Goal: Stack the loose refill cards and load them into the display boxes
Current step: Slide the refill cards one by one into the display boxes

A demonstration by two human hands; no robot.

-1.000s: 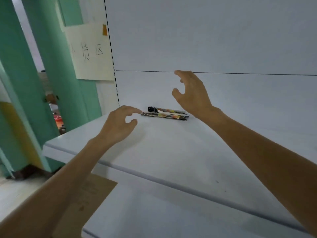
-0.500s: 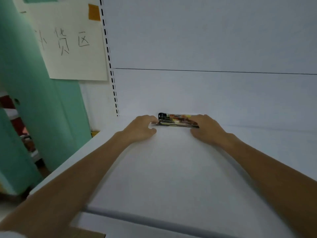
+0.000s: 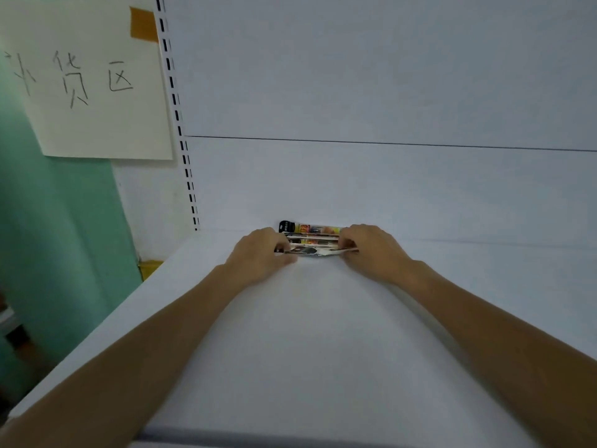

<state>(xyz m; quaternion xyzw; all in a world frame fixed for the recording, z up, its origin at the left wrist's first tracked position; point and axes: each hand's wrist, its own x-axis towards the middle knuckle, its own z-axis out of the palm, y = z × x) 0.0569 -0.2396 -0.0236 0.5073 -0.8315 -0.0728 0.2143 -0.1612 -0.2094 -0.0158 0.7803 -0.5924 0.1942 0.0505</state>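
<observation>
Head view: left hand [image 3: 258, 253] and right hand [image 3: 374, 250] each hold in a narrow grip one end of the pile of colourful printed refill cards [image 3: 313, 241], likely squaring it, deep on the white shelf [image 3: 307, 334] against its pale back panel [image 3: 355, 189].

This looks like a shop or its stock area. A white metal shelf [image 3: 323, 350] meets a white back panel [image 3: 355, 76], with a slotted upright [image 3: 176, 114] at its left, as store racks have. A handwritten paper sign [image 3: 90, 124] is taped beside it. Printed cards [image 3: 311, 236] lie on the shelf.
</observation>
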